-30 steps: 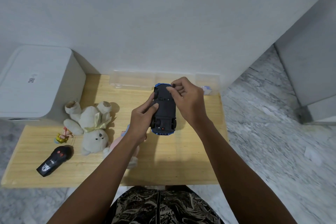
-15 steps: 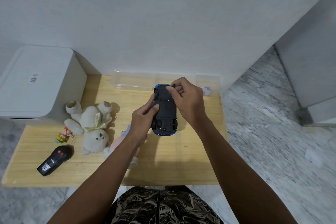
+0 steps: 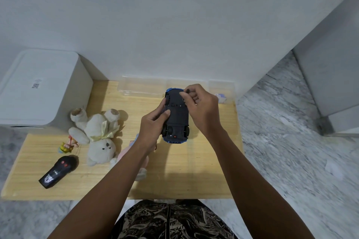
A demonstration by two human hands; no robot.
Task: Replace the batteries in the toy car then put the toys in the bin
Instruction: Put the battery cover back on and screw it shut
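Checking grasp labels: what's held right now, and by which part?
The car, flipped underside up. Left hand grips its left side; right hand holds the front right, fingers on the underside.

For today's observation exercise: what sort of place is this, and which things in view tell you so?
Probably a room in a home: soft toys such as a teddy bear lie on a low wooden table, beside a white lidded bin, on a marble-patterned floor.

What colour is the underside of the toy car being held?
Black, with a blue body edge showing around it, on the toy car; seen in the head view.
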